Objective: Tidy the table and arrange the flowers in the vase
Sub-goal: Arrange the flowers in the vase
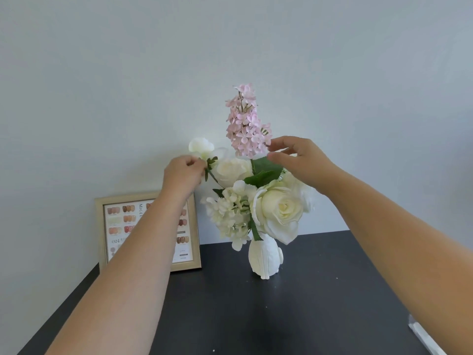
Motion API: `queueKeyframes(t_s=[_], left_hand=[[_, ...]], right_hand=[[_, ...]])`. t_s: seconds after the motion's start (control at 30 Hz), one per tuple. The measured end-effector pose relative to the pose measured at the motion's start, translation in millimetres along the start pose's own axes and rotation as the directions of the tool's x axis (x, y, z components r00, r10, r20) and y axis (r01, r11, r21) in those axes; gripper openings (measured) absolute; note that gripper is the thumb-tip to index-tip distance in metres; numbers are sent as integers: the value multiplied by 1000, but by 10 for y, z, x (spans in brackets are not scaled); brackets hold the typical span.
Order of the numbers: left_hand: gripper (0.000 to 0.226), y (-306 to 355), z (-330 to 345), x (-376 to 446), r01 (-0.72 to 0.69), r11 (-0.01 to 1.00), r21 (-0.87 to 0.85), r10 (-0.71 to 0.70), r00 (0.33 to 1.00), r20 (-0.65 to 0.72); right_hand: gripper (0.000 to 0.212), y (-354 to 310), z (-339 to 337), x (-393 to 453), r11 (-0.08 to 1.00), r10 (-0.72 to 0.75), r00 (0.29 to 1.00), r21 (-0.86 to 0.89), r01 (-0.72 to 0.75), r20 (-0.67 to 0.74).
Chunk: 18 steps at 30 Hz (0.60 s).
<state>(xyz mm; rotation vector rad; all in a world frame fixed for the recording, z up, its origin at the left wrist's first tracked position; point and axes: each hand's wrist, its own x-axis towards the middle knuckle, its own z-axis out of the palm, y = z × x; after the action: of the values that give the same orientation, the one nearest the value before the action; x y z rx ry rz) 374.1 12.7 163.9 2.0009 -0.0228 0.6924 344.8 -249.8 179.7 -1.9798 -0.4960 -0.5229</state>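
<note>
A small white vase [263, 260] stands on the dark table [256, 316] and holds a bunch of white roses [279, 208] and a tall pink flower spike [244, 124]. My left hand [183, 175] pinches the green stem of a white bud [201, 146] at the upper left of the bunch. My right hand [298, 160] hovers at the right of the pink spike, fingers spread, its fingertips at the lowest pink blossoms and above a green leaf [266, 170]. Whether they touch the petals is unclear.
A framed colour-sample card [112, 226] leans against the pale wall at the back left, partly behind my left forearm. A clear plastic wrapper [422, 334] lies at the table's right edge. The table's left edge runs diagonally at the lower left.
</note>
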Motion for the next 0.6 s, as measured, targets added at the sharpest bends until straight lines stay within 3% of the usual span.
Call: queueKeyframes(t_s=[0.07,0.1,0.2,0.27,0.33,0.43,0.5,0.6], left_hand=[[22,-112,25,-35,292,957,4,-287,940,181],[25,-157,61,-43,368,930,0,-356,902,245],[35,-214,206,-17,459,871,-174,-381,856,350],[30,-225,267,18,511,768,-386,-368,845,387],[20,-269,291,44,489,675,-552,-341,871,354],[8,-345,260,12,391,625,-676,-264,920,288],[9,-386,199,-55,333,631,-701,-208,943,261],[18,-406,105,-187,185,719,-670,-123,982,140]], right_hand=[[34,-82,61,12,999,14,998,-37,-12,58],[36,-109,93,20,998,22,997,-68,-17,77],[35,-141,169,37,993,47,993,-112,-35,112],[32,-143,196,43,995,45,991,-95,-34,123],[27,-141,212,51,997,38,993,-70,-30,110],[18,-137,217,59,999,6,998,-54,-2,60],[18,-143,220,68,996,-1,1000,-85,3,21],[23,-148,249,79,994,21,998,-105,-27,-60]])
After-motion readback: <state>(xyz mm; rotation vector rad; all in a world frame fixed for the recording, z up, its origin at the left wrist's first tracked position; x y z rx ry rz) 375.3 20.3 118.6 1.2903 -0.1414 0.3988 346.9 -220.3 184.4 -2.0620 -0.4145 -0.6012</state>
